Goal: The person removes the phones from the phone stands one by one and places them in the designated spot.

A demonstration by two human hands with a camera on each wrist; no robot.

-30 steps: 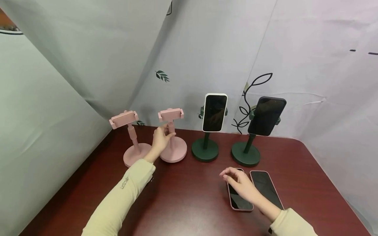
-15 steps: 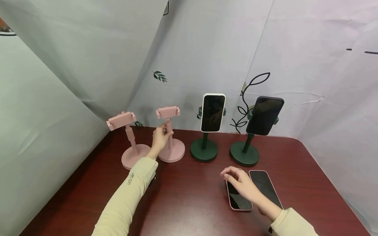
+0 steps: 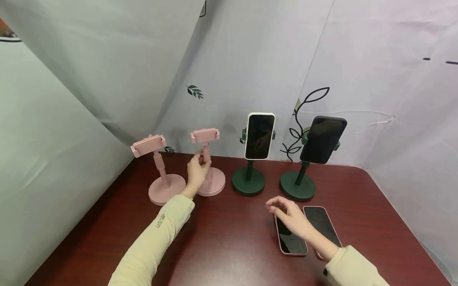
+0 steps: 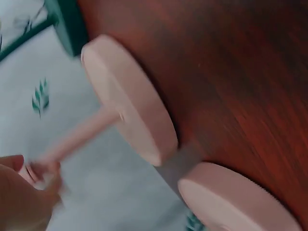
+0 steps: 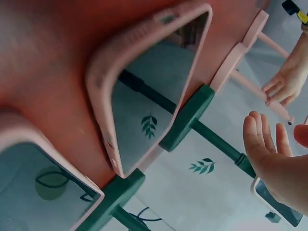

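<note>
My left hand [image 3: 198, 171] grips the upright pole of a pink phone stand [image 3: 205, 136], just below its holder, with thumb and fingers around it. In the left wrist view this stand's round base [image 4: 130, 101] rests on the table. The holder carries no phone. My right hand [image 3: 291, 217] hovers above a pink-edged phone [image 3: 293, 243] lying screen up, its fingers loosely curled with nothing between them. Beside that lies another pink-edged phone [image 3: 321, 222], partly covered by my right wrist. A second pink stand [image 3: 167, 190] stands to the left, its holder without a phone.
Right of the pink stands, a green stand [image 3: 248, 182] holds a white-edged phone [image 3: 260, 137] upright. Another green stand [image 3: 297, 186] bears a black phone [image 3: 323, 139], slightly tilted. A pale cloth wall [image 3: 250, 59] rises directly behind the dark red table [image 3: 222, 246].
The gripped pink stand's holder has risen slightly, and my left wrist has shifted a little to the right. My right hand stays nearly still above the phone.
</note>
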